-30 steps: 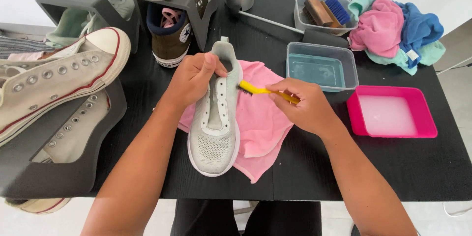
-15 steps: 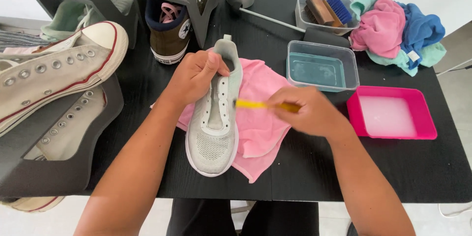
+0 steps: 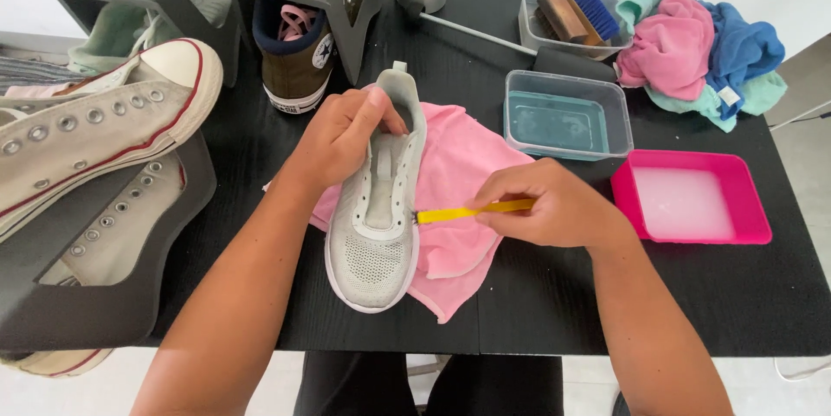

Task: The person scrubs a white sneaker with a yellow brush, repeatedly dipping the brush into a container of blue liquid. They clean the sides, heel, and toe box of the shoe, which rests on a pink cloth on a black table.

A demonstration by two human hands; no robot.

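Sneaker (image 3: 376,217), the pale grey mesh one, is lying sole-down on a pink cloth (image 3: 459,174) mid-tabletop (image 3: 519,312), and only the head view is feeding me. I'm keeping my left hand (image 3: 342,135) clamped on its collar, while my right hand (image 3: 554,208) is pinching a yellow brush (image 3: 472,211) with its tip touching the shoe's side. I reckon scrubbing is partway: the mesh is looking greyish, no suds visible. Counting: one brush in hand, two water tubs, clear (image 3: 567,117) and pink (image 3: 692,199), one tub of brushes (image 3: 571,13), a rag pile (image 3: 701,48), and several canvas sneakers (image 3: 95,130) waiting left.
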